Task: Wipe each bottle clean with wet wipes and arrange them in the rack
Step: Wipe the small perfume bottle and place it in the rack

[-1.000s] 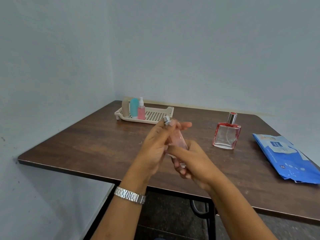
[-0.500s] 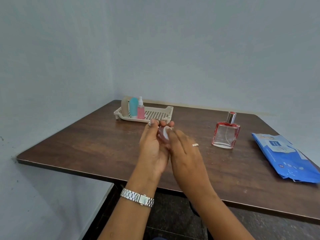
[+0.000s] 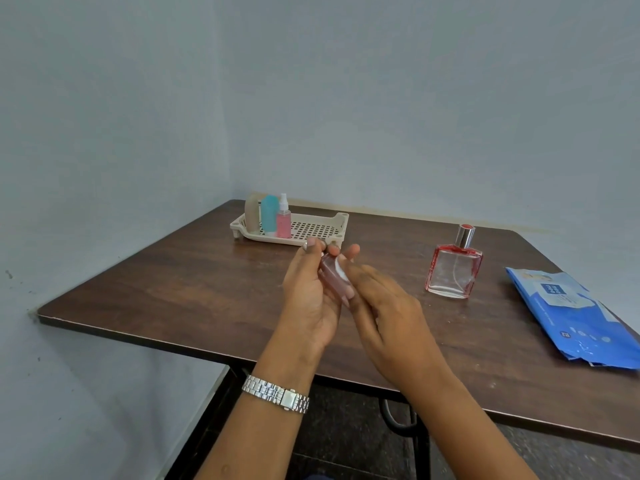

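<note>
Your left hand (image 3: 311, 292) holds a small pink bottle (image 3: 333, 280) upright-tilted between thumb and fingers, above the brown table (image 3: 173, 282). Your right hand (image 3: 384, 306) presses a bit of white wet wipe (image 3: 340, 271) against the bottle's side, fingers closed around it. A silver watch (image 3: 275, 393) sits on your left wrist.

Just beyond your fingertips stands the beige rack (image 3: 311, 230), already carrying a beige bottle (image 3: 251, 214), a teal bottle (image 3: 269, 213) and a pink spray bottle (image 3: 283, 218) at its far-left end; the rest of its perforated floor lies open, nothing between it and your hands. To the right of your right hand stands a square red-tinted perfume bottle (image 3: 453, 268) with a silver cap, and farther right lies the blue wipes pack (image 3: 575, 317). Its label carries print too small to read.

Half a second ago your right hand covered the bottle almost fully; now it has slid lower and the pink body shows.
</note>
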### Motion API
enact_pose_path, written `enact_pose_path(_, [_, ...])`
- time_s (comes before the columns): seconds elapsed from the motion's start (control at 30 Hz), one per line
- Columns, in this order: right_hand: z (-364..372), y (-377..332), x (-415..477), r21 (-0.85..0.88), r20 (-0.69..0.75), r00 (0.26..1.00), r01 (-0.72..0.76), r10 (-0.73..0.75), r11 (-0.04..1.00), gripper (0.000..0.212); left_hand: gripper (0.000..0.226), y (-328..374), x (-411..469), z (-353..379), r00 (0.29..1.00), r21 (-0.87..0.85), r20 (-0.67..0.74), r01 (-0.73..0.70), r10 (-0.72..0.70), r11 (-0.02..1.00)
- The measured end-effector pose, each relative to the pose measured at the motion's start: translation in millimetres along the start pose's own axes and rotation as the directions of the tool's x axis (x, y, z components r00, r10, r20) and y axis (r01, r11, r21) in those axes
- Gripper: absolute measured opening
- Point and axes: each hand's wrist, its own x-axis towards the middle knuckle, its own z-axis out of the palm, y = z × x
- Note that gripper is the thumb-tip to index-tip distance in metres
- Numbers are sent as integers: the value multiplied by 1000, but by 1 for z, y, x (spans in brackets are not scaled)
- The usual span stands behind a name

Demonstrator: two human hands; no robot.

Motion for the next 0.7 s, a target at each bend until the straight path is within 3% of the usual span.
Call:
enact_pose_path(0.1, [-5, -3, -1, -7, 33, 999, 38, -38, 999, 42, 28, 2, 0, -1, 1000, -12, -20, -5, 4, 1000])
enact_pose_path(0.37, [-13, -1, -21, -155, -110, 982, 134, -152, 979, 30, 23, -4, -1, -5, 994, -75, -100, 37, -44, 996])
enact_pose_path(0.53, [-16, -10, -7, -159, 38, 998, 45, -40, 986, 44, 28, -2, -3, 0, 998, -66, -48, 33, -36, 997])
enact_pose_path(0.7, [-15, -11, 2, -56, 120, 993, 14, -7, 998, 52, 29, 3, -7, 1, 998, -31, -26, 53, -54, 998])
